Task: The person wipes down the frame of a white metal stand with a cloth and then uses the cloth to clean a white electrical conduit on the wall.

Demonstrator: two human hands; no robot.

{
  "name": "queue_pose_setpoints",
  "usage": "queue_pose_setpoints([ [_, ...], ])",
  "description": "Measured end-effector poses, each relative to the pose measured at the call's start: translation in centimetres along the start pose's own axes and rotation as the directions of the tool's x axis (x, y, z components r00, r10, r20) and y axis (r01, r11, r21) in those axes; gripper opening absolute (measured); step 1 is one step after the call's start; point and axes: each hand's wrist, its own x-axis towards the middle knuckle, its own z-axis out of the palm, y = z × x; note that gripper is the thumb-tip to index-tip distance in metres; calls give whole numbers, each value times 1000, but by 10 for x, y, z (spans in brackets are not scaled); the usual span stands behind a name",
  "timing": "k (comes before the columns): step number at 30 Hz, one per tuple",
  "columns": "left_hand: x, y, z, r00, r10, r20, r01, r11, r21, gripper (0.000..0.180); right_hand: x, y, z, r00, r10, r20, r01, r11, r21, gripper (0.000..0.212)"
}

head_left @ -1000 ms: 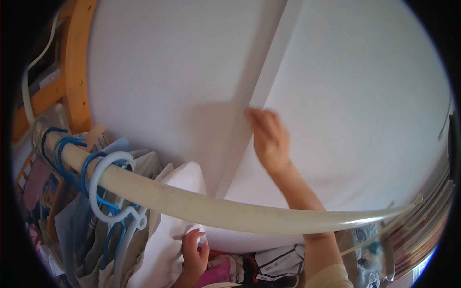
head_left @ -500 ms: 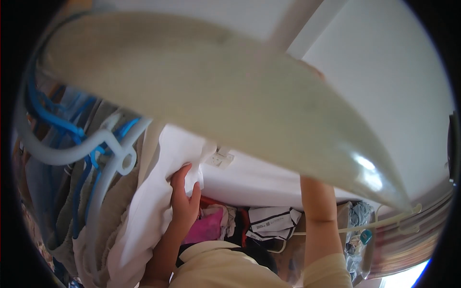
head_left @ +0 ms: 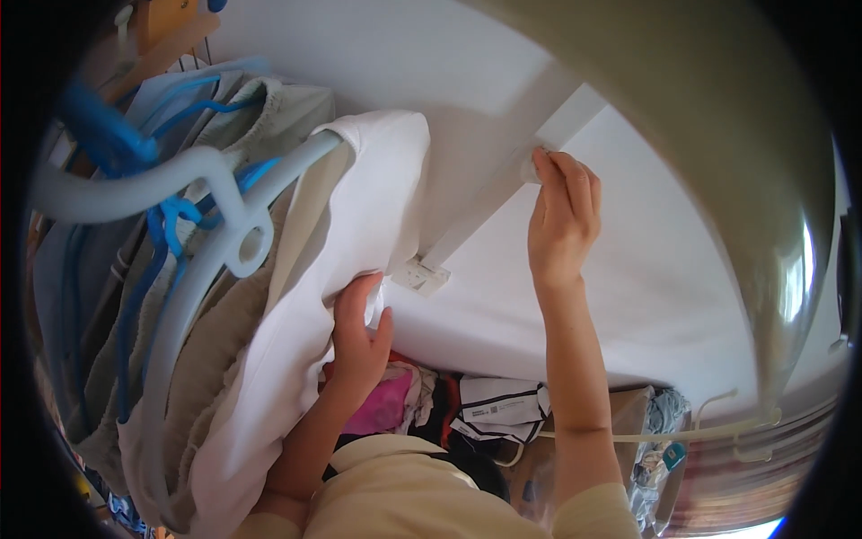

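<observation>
My left hand (head_left: 361,328) is beside the front edge of a white garment (head_left: 310,323) on a pale plastic hanger (head_left: 202,314). Its thumb and fingers curl around a bit of white material there, apparently the garment's edge, though the fingertips are partly hidden. Higher and to the right, my right hand (head_left: 566,211) is raised in front of the white wall. It pinches a small white piece (head_left: 531,170) between thumb and fingers, close to a white strip of cable trunking (head_left: 503,198). What that piece is cannot be made out.
Blue hangers (head_left: 166,225) with more clothes crowd the left. A large, blurred, glossy curved sheet (head_left: 772,180) covers the upper right. A wall socket (head_left: 420,276) sits below the trunking. Lower down are pink cloth (head_left: 382,404), a white printed package (head_left: 503,409) and a pale rod (head_left: 664,437).
The big curved sheet has swung from across the top to the upper right, uncovering my right hand and the trunking. My left hand stays by the white garment.
</observation>
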Motion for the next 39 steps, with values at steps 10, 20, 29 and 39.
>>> queue_pose_setpoints([
  [10, 19, -21, 19, 992, 127, -8, -126, 991, 38, 43, -153, -3, 58, 930, 9, 368, -95, 971, 218, 27],
  [20, 15, -64, 62, 993, 88, 79, -103, 975, 199, 45, -124, -13, 38, 970, -129, 207, 94, 980, 173, 34],
  [29, 21, -77, 83, 987, 51, 152, -103, 929, 355, 52, -184, -50, 55, 904, 32, 425, -156, 952, 262, 34],
  [39, 21, -71, 79, 970, 122, 209, -220, 802, 555, 51, -186, -54, 51, 934, 34, 356, -122, 966, 229, 26],
])
